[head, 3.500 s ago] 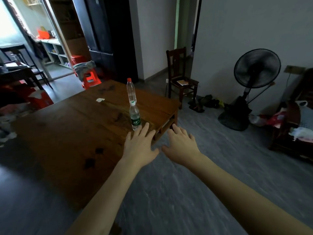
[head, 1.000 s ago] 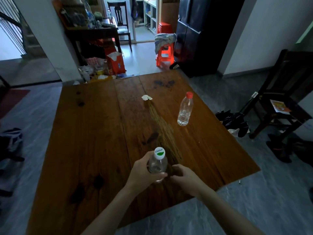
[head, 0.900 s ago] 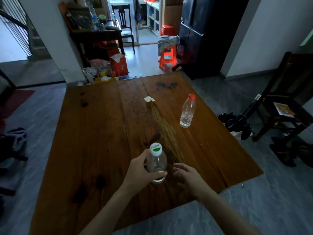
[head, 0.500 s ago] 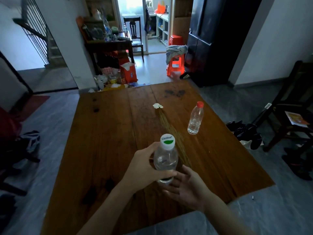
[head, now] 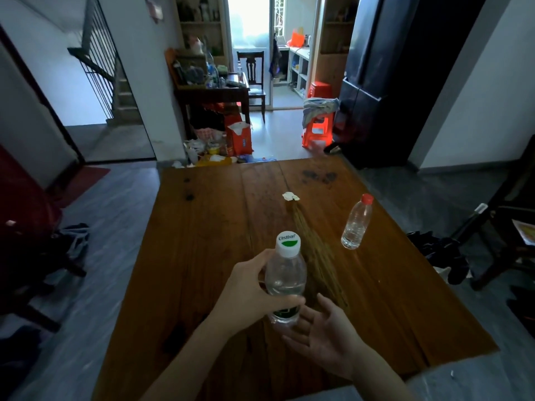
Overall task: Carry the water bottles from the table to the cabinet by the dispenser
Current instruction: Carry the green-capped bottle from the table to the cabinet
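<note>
My left hand (head: 251, 287) grips a clear water bottle with a white and green cap (head: 285, 277), held upright above the wooden table (head: 202, 241). Just below and to the right of its base, my right hand (head: 327, 337) is open, palm up, with its fingers near the bottle's bottom. A second clear bottle with a red cap (head: 356, 222) stands upright on the table's right side, well beyond both hands.
A small white scrap (head: 290, 196) lies on the table near its far end. A dark chair (head: 503, 227) and shoes (head: 443, 253) sit to the right. An orange stool (head: 317, 130), a black fridge (head: 385, 82) and a cluttered desk (head: 214, 91) stand beyond the table.
The left hand has lifted the white-capped bottle off the table and higher toward the camera. My right hand has turned palm up under it. The view has tilted up.
</note>
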`<action>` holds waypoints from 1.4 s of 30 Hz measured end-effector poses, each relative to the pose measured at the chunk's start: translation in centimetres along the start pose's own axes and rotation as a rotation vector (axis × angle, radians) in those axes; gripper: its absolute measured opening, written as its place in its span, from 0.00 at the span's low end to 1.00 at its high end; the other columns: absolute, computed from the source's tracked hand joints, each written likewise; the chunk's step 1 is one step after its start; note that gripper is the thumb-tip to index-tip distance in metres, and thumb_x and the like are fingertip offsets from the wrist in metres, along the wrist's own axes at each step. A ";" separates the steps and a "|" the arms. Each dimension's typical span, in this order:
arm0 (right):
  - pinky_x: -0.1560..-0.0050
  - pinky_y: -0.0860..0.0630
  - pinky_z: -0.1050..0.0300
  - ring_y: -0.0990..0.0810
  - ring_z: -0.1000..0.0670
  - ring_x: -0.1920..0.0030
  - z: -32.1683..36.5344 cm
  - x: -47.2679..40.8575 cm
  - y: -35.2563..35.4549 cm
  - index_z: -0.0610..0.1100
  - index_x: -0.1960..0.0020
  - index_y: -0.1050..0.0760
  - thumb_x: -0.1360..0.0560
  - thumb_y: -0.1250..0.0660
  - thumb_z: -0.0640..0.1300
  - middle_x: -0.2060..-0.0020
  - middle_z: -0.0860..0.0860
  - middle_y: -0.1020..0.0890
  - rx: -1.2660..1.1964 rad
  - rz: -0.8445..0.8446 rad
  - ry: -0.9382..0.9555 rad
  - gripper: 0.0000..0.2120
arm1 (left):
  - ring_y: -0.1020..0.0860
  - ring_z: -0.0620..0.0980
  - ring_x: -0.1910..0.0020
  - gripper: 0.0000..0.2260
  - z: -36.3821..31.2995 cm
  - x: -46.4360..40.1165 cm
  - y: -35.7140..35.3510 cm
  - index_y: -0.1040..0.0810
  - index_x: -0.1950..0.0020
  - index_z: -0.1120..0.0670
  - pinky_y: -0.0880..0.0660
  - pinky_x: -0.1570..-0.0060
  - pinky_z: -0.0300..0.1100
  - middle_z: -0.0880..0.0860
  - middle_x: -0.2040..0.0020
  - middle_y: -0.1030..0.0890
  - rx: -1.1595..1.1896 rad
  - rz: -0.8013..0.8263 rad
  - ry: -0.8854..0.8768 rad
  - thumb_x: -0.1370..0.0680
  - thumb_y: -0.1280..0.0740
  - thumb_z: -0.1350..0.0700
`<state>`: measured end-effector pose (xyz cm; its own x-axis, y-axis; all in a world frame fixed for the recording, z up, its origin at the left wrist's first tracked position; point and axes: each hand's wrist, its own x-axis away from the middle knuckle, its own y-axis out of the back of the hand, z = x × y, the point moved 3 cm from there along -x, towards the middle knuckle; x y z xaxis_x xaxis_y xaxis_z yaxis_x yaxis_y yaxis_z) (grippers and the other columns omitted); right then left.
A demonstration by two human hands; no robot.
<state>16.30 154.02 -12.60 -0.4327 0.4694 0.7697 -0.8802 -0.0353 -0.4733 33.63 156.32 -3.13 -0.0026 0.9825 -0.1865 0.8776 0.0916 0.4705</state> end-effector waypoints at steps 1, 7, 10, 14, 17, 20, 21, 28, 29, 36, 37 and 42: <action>0.31 0.31 0.41 0.21 0.36 0.37 -0.1 -0.2 -0.6 0.39 0.31 0.27 0.18 0.50 0.62 0.41 0.36 0.18 0.009 0.001 0.003 0.31 | 0.19 0.36 0.45 0.27 0.2 0.1 0.6 0.23 0.38 0.44 0.22 0.50 0.30 0.37 0.45 0.17 0.001 -0.013 0.001 0.34 0.18 0.48; 0.37 0.28 0.41 0.21 0.36 0.38 -0.4 -1.4 -4.1 0.39 0.32 0.27 0.19 0.50 0.62 0.42 0.36 0.17 0.100 0.061 -0.030 0.31 | 0.19 0.36 0.43 0.28 0.9 1.3 3.8 0.24 0.37 0.41 0.21 0.47 0.34 0.36 0.43 0.18 -0.029 -0.089 0.045 0.34 0.19 0.44; 0.41 0.26 0.42 0.20 0.35 0.38 -0.1 -2.0 -5.5 0.39 0.32 0.28 0.19 0.49 0.63 0.41 0.35 0.18 0.156 0.119 -0.076 0.31 | 0.21 0.33 0.42 0.26 0.9 2.2 5.1 0.26 0.40 0.36 0.23 0.48 0.28 0.32 0.43 0.19 -0.040 -0.158 0.090 0.34 0.19 0.46; 0.45 0.24 0.43 0.19 0.36 0.40 0.6 -3.4 -7.0 0.38 0.30 0.30 0.19 0.50 0.63 0.39 0.36 0.19 0.239 0.224 -0.147 0.33 | 0.20 0.35 0.43 0.25 1.1 2.9 6.4 0.23 0.40 0.41 0.22 0.47 0.32 0.35 0.43 0.18 -0.026 -0.276 0.171 0.33 0.18 0.51; 0.33 0.28 0.42 0.23 0.36 0.35 0.9 -4.3 -7.9 0.37 0.30 0.29 0.19 0.50 0.63 0.38 0.36 0.19 0.321 0.309 -0.188 0.34 | 0.18 0.36 0.45 0.23 0.4 3.4 6.8 0.22 0.42 0.43 0.21 0.48 0.33 0.37 0.46 0.16 -0.042 -0.384 0.218 0.33 0.18 0.53; 0.33 0.29 0.43 0.24 0.36 0.34 1.0 -4.8 -9.1 0.38 0.30 0.29 0.19 0.52 0.64 0.38 0.37 0.19 0.442 0.374 -0.260 0.34 | 0.17 0.37 0.47 0.23 -0.5 4.5 7.0 0.21 0.42 0.44 0.23 0.49 0.31 0.38 0.47 0.16 -0.074 -0.488 0.273 0.33 0.18 0.55; 0.35 0.27 0.43 0.23 0.36 0.35 0.7 -4.8 -9.7 0.38 0.30 0.30 0.19 0.52 0.65 0.38 0.37 0.19 0.472 0.391 -0.293 0.34 | 0.17 0.37 0.47 0.22 -0.8 5.2 7.1 0.21 0.43 0.45 0.23 0.50 0.29 0.39 0.47 0.16 -0.093 -0.522 0.294 0.33 0.18 0.55; 0.32 0.30 0.42 0.21 0.35 0.37 -3.4 -2.5 -14.0 0.37 0.29 0.32 0.19 0.50 0.64 0.39 0.35 0.20 0.647 0.558 -0.455 0.34 | 0.17 0.39 0.48 0.23 -4.6 13.1 8.4 0.20 0.41 0.44 0.20 0.47 0.38 0.40 0.48 0.15 -0.238 -0.785 0.414 0.33 0.18 0.50; 0.32 0.29 0.42 0.20 0.34 0.38 -4.5 -1.8 -14.7 0.37 0.29 0.31 0.19 0.49 0.64 0.39 0.34 0.20 0.688 0.584 -0.475 0.34 | 0.17 0.39 0.48 0.23 -5.2 14.8 8.5 0.20 0.41 0.45 0.20 0.47 0.39 0.40 0.49 0.15 -0.255 -0.832 0.435 0.33 0.18 0.50; 0.34 0.27 0.42 0.19 0.34 0.40 -15.4 5.0 -18.3 0.36 0.30 0.30 0.19 0.46 0.63 0.40 0.34 0.19 0.942 0.752 -0.608 0.33 | 0.16 0.39 0.50 0.20 -10.7 28.5 8.0 0.19 0.44 0.47 0.20 0.50 0.36 0.42 0.52 0.14 -0.353 -1.148 0.602 0.34 0.18 0.52; 0.33 0.28 0.42 0.19 0.34 0.40 -17.1 6.2 -18.4 0.35 0.30 0.30 0.20 0.46 0.63 0.40 0.33 0.19 0.976 0.783 -0.625 0.34 | 0.16 0.39 0.50 0.20 -11.6 30.6 7.5 0.19 0.44 0.47 0.19 0.49 0.38 0.42 0.51 0.14 -0.362 -1.195 0.623 0.34 0.18 0.52; 0.41 0.24 0.42 0.22 0.32 0.38 -25.9 13.1 -17.2 0.31 0.32 0.28 0.19 0.43 0.60 0.40 0.30 0.20 1.148 0.919 -0.715 0.33 | 0.16 0.40 0.49 0.21 -16.6 41.1 2.7 0.19 0.43 0.46 0.21 0.49 0.36 0.43 0.51 0.14 -0.375 -1.390 0.756 0.33 0.18 0.53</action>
<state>30.84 183.67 -5.44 -0.5725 -0.5474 0.6103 0.1758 -0.8091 -0.5608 27.96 199.69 4.80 -0.9711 -0.0460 -0.2341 -0.1615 0.8489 0.5033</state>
